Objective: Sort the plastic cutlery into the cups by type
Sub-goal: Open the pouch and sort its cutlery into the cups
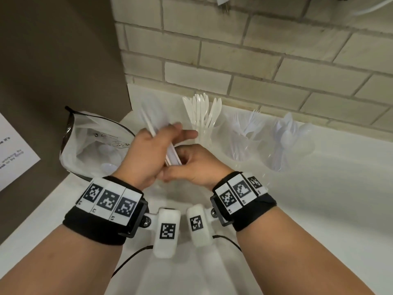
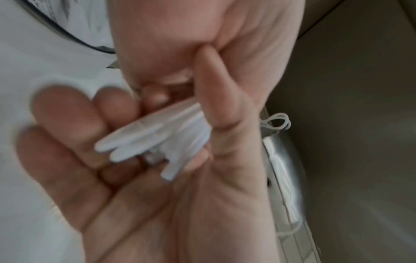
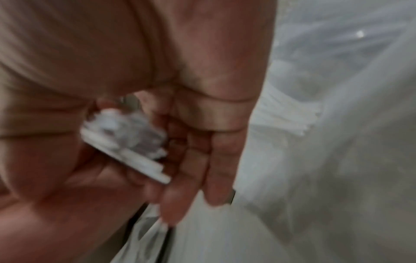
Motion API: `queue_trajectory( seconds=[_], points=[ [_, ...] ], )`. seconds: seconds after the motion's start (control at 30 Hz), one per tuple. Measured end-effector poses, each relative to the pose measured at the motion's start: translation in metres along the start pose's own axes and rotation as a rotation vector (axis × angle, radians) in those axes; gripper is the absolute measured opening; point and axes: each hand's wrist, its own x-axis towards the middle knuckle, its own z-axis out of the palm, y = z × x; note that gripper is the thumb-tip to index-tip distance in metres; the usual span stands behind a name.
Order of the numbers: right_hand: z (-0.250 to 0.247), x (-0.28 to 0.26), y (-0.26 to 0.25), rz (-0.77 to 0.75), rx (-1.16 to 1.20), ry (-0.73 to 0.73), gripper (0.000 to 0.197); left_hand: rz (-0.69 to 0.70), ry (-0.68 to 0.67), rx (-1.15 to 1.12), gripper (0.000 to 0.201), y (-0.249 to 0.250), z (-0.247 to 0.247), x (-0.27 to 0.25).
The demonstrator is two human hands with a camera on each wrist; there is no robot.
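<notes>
A bundle of white plastic cutlery (image 1: 149, 122) is held between both hands above the counter, its heads pointing up and away; their type is blurred. My left hand (image 1: 158, 145) wraps the bundle's middle. My right hand (image 1: 191, 163) curls round the handle ends just below. The left wrist view shows the handle ends (image 2: 155, 135) inside my left hand (image 2: 144, 204). They are blurred (image 3: 126, 142) against my right hand's fingers (image 3: 202, 160) in the right wrist view. Three clear cups stand behind: knives (image 1: 204, 116), forks (image 1: 244, 133), spoons (image 1: 286, 137).
An open clear plastic bag (image 1: 95, 143) with more white cutlery lies at the left, against a brown cabinet side (image 1: 63, 60). A tiled wall (image 1: 255, 60) closes off the back of the white counter (image 1: 319, 188). A cable (image 1: 131, 256) trails below my wrists.
</notes>
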Motion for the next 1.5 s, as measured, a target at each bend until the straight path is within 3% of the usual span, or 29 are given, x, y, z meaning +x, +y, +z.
queue_trajectory(
  seconds=[0.1, 0.17, 0.23, 0.37, 0.53, 0.73, 0.93, 1.2, 1.27, 1.4, 1.5],
  points=[
    [-0.016, 0.003, -0.003, 0.019, -0.041, 0.271, 0.026, 0.05, 0.191, -0.061, 0.029, -0.004, -0.007, 0.013],
    [-0.023, 0.005, -0.011, -0.07, 0.106, 0.509, 0.025, 0.044, 0.23, 0.072, 0.024, -0.012, -0.011, 0.019],
    [-0.024, 0.007, -0.02, -0.139, 0.134, 0.59, 0.025, 0.043, 0.224, 0.272, 0.019, -0.023, -0.01, 0.02],
    [-0.018, 0.013, -0.021, -0.108, 0.02, 0.543, 0.029, 0.107, 0.172, 0.505, 0.013, -0.033, -0.002, 0.018],
    [-0.014, 0.018, -0.011, -0.077, 0.039, 0.58, 0.034, 0.045, 0.148, 0.58, 0.033, -0.038, 0.0, 0.018],
    [-0.014, 0.018, -0.006, -0.019, -0.008, 0.533, 0.03, -0.003, 0.124, 0.614, 0.022, -0.036, 0.005, 0.015],
    [-0.022, 0.015, -0.006, 0.009, 0.117, 0.438, 0.034, -0.07, -0.073, 0.355, 0.028, -0.033, -0.002, 0.015],
    [-0.032, 0.018, -0.006, 0.078, 0.178, 0.458, 0.03, -0.038, -0.277, 0.193, 0.026, -0.034, -0.006, 0.009],
    [-0.034, 0.017, -0.007, 0.075, 0.184, 0.468, 0.022, -0.112, -0.244, 0.079, 0.034, -0.035, -0.008, 0.008],
    [-0.041, 0.018, -0.012, 0.052, 0.103, 0.546, 0.023, -0.218, -0.076, -0.055, 0.03, -0.033, -0.01, 0.012],
    [-0.057, 0.021, -0.027, -0.124, 0.143, 0.733, 0.013, -0.227, 0.036, -0.103, 0.022, -0.034, -0.014, 0.017]
  ],
)
